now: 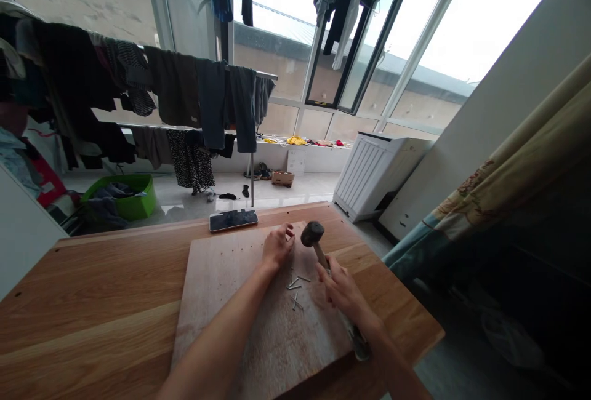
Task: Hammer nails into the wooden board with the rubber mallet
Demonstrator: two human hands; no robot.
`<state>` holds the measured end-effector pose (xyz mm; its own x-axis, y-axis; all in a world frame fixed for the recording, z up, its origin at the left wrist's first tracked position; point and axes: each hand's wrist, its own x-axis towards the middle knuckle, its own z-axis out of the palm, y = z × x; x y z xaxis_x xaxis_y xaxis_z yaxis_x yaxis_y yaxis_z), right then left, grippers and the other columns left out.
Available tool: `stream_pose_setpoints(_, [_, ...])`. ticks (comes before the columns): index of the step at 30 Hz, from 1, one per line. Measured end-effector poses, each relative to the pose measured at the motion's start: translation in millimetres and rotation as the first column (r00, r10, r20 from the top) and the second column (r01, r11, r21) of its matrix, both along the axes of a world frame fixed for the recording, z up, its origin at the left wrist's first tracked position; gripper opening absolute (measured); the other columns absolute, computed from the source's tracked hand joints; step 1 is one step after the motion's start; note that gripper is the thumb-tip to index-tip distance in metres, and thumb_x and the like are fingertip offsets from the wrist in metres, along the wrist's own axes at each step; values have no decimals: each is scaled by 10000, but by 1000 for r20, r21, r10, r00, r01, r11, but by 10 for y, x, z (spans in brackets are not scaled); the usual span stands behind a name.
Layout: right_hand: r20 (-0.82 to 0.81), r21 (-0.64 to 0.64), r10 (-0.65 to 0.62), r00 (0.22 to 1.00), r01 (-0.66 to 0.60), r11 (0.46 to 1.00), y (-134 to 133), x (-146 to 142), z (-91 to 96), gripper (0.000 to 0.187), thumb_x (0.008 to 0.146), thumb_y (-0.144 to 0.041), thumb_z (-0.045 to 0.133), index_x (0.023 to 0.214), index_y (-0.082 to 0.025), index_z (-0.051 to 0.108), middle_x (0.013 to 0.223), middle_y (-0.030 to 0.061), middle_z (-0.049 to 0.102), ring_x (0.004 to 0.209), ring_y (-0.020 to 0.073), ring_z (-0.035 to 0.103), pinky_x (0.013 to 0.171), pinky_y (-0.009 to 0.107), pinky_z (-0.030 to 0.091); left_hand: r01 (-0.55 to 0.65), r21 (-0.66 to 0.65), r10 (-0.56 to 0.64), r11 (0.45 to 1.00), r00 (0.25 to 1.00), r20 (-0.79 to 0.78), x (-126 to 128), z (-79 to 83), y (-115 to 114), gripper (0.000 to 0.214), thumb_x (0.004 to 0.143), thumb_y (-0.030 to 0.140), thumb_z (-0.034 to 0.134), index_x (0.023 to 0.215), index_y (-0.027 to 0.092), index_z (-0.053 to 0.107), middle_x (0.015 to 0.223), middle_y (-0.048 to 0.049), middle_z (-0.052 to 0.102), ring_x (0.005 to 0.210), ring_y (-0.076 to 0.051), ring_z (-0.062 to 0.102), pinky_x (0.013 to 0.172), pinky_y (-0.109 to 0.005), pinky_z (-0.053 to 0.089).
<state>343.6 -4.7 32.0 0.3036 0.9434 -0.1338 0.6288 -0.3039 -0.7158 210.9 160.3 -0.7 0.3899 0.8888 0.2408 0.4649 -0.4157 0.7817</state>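
A pale wooden board [231,301] lies on a wooden table [92,289]. My left hand [277,246] rests on the board's far part with its fingers pinched together; what they hold is too small to make out. My right hand [339,286] is closed round the handle of a black-headed hammer [313,235], whose head hangs just right of the left hand's fingers. Several loose nails [295,289] lie on the board between my hands.
A phone [233,220] lies at the table's far edge. Beyond stand a rack of hanging clothes [184,98], a green basin [127,197], a white appliance [373,169] and windows. A curtain [508,197] hangs at the right.
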Motion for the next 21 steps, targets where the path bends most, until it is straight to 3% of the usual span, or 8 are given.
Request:
stream_pose_setpoints(2, [-1,43,-43,999,43,998,80,-32,41,473,970,-522,332,1223,-176,531,821,46,677,468,152,588,457,260,467,2,3,-2,1000,1000,13,0,5,-2,242,841,178,641,1076,233,637,930,2,763,753,-150,691,745,-263,505])
stream_pose_setpoints(5, [66,111,-60,996,53,992,188,-86,112,466,961,-492,378,1274,-179,523,842,51,679,565,170,628,553,273,502,2,-13,-2,1000,1000,17,3,5,-4,251,835,173,649,1076,239,633,932,6,762,744,-145,690,722,-253,501])
stream_pose_setpoints(14, [167,131,-9,986,-13,991,289,-163,127,350,971,-414,394,1159,-176,569,880,72,686,793,216,673,700,291,499,-3,-11,4,1000,998,56,-11,12,-21,229,824,143,661,1030,240,643,905,11,762,734,-134,680,706,-241,490])
stream_pose_setpoints(21, [108,147,-78,991,61,987,178,-111,22,393,954,-428,423,1201,-178,599,744,35,674,674,206,669,618,286,501,9,-57,-8,998,1000,24,-7,35,16,271,807,173,663,1071,220,622,911,-5,741,723,-132,669,706,-239,488])
